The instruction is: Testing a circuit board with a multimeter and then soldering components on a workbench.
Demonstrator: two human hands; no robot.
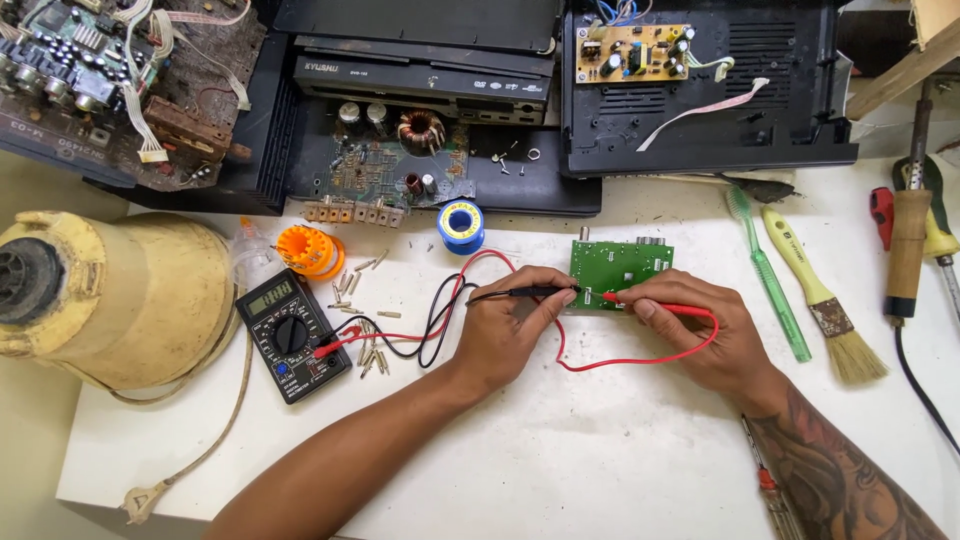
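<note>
My left hand (508,328) pinches a black test probe (530,292), its tip resting on the near left edge of a small green circuit board (620,265). My right hand (695,335) holds a red test probe (655,306) with its tip on the same board edge, close to the black tip. Black and red leads (450,300) curl across the white table to a black digital multimeter (292,334) at the left. The near part of the board is hidden behind my fingers.
A yellowed appliance housing (110,295) with a cord lies at left. An orange bit holder (309,250), scattered bits (360,300), a blue solder spool (461,226), a green toothbrush (768,275), a paintbrush (820,300) and a soldering iron (905,250) surround the board. Opened electronics line the back.
</note>
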